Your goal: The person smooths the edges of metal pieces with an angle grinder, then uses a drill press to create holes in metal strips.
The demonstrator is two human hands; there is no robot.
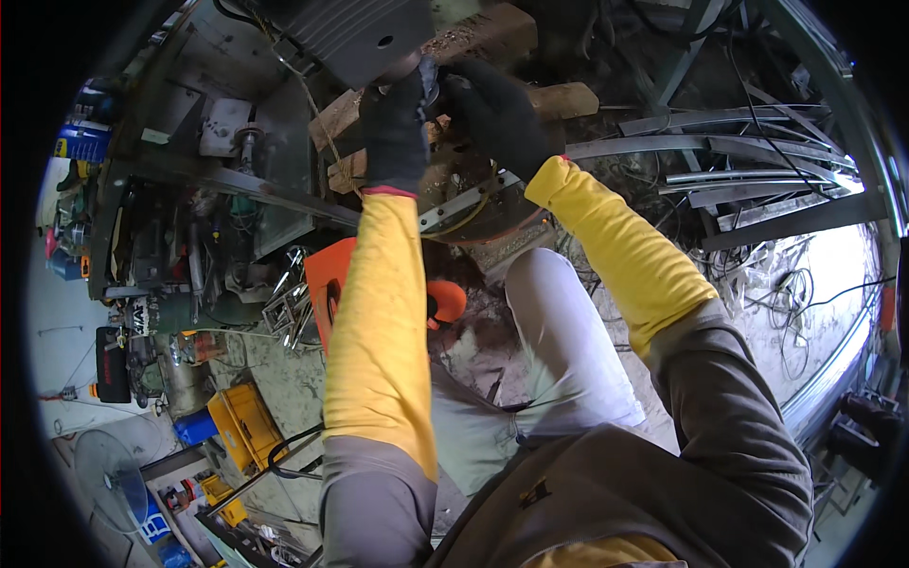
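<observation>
Both my hands wear dark gloves and reach forward to a pile of wooden blocks (565,100) dusted with shavings. My left hand (396,137) is closed beside a small greyish piece (428,74), whose kind I cannot make out. Close to its right, my right hand (500,114) bends its fingers inward toward the same spot; what they pinch, if anything, is hidden. Just beyond the left hand hangs a grey ribbed machine housing (355,38). A curved metal strip with holes (464,204) lies below the hands, toward me.
Long metal bars (757,175) are stacked at the right, with cables near them. An orange object (327,279) stands by my left forearm. Further left are cluttered tools, a yellow crate (244,426) and a fan (109,480). A rope (327,123) hangs beside the housing.
</observation>
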